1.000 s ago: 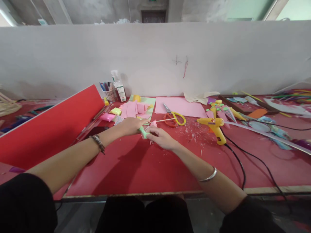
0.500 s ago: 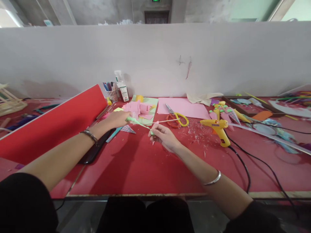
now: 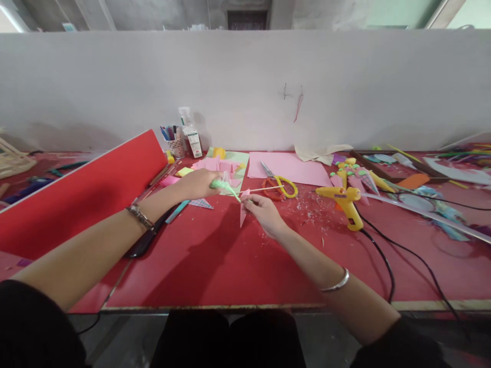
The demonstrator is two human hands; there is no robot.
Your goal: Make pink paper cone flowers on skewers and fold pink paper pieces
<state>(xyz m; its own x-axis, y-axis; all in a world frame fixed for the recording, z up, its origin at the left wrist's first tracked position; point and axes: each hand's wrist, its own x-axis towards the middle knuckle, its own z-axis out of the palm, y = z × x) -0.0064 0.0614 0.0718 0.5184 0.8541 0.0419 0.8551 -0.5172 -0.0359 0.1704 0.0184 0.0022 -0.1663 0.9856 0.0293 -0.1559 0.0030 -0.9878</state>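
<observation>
My left hand point(image 3: 197, 184) is closed round the roll end of a light green tape strip point(image 3: 226, 187). That strip stretches right and down to my right hand point(image 3: 263, 210). My right hand pinches a thin wooden stick point(image 3: 264, 189) with a pink paper cone point(image 3: 243, 213) hanging at its near end. The stick points right, toward the scissors. Both hands hover just above the red table point(image 3: 230, 260), a short gap apart.
Yellow-handled scissors point(image 3: 278, 184) lie beyond my right hand on a pink sheet point(image 3: 287, 168). A yellow glue gun point(image 3: 343, 202) with a black cord stands to the right. A red board point(image 3: 76, 197) leans at left; a pen cup point(image 3: 174, 145), a bottle and pink paper pieces point(image 3: 213, 166) sit behind.
My hands were together a second ago; my left hand has drawn away to the left, pulling the green tape out taut. My right hand lifted slightly with the stick and pink cone.
</observation>
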